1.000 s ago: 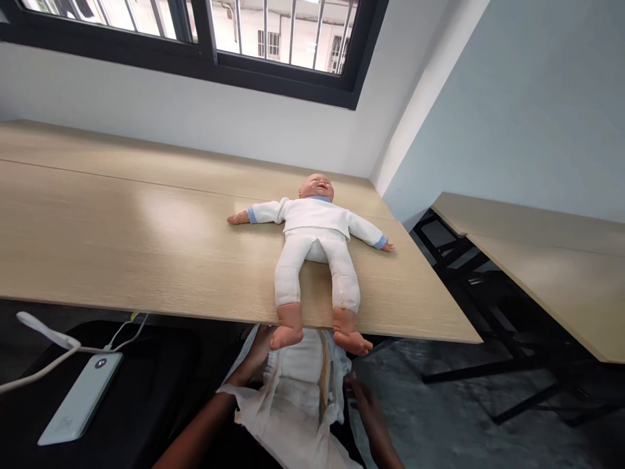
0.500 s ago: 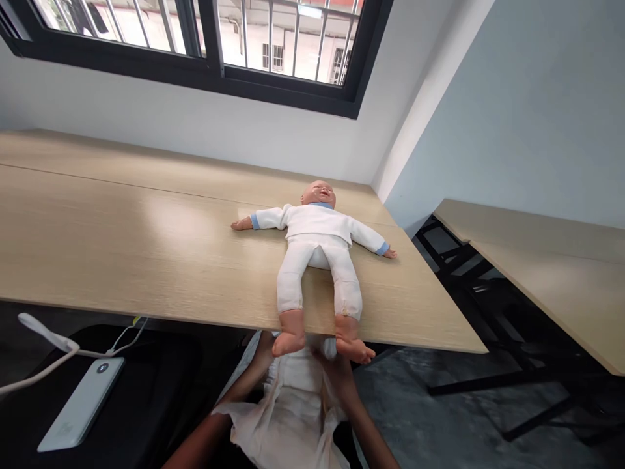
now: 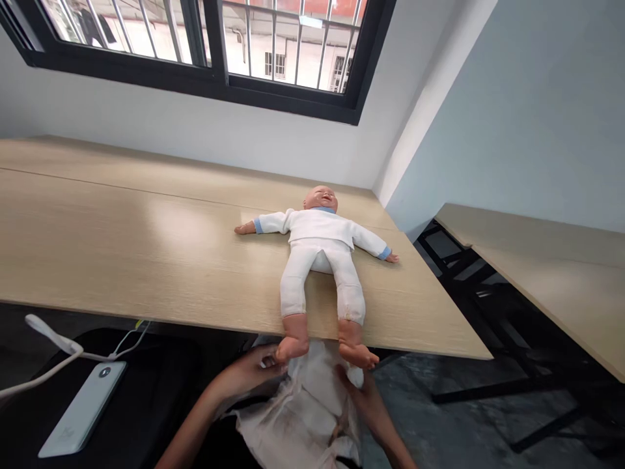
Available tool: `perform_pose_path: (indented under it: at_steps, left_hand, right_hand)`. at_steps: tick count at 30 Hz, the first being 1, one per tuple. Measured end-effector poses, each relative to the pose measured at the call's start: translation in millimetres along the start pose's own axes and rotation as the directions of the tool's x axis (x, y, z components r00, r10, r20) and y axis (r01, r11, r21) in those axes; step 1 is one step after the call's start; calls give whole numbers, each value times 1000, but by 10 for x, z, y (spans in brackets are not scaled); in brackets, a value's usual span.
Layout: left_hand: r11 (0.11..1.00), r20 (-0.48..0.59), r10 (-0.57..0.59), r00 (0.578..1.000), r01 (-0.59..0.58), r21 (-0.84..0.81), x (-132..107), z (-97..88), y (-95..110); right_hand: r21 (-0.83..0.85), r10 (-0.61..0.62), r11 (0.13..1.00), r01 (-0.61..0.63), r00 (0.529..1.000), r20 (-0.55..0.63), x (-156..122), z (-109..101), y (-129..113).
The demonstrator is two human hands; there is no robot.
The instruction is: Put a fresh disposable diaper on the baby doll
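A baby doll [image 3: 319,254] in white clothes with blue cuffs lies on its back on the wooden table [image 3: 146,254], arms spread, its bare feet hanging over the near edge. Below the edge I hold a white diaper [image 3: 307,410] in both hands. My left hand [image 3: 249,372] grips its upper left part, just under the doll's left foot. My right hand [image 3: 364,397] grips the diaper's right side under the other foot. Both hands are closed on the fabric.
A white power bank [image 3: 83,410] with a white cable [image 3: 53,342] lies on a black surface at the lower left. A second wooden table [image 3: 537,260] stands at the right, black frames beneath it. A barred window [image 3: 219,45] runs along the wall.
The diaper has been raised closer to the doll's feet. My left hand moved up and left along its top edge; my right hand shifted right, to the diaper's side.
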State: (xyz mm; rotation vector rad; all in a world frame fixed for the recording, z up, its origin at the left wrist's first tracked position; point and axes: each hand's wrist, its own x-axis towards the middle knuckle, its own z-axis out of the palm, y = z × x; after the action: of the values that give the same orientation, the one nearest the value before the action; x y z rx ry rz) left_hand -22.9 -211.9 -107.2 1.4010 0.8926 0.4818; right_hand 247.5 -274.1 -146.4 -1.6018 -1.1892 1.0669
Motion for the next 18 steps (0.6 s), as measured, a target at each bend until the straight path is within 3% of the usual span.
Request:
perform_pose_path:
  at_steps: [2, 7, 14, 18]
  left_hand:
    - [999, 18, -19, 1000, 19, -26, -114, -78, 155]
    - [948, 64, -2, 998, 23, -319, -300, -107, 487]
    - [789, 200, 150, 968, 5, -615, -153, 140, 414]
    - [673, 234, 193, 953, 45, -738, -47, 373, 398]
  right_hand:
    - [14, 7, 1000, -7, 1000, -7, -59, -174, 14]
    - [64, 65, 996, -56, 987, -144, -251, -548, 140]
    - [38, 120, 993, -114, 932, -342, -546, -828, 60]
    - [28, 172, 985, -172, 932, -320, -634, -1159, -90]
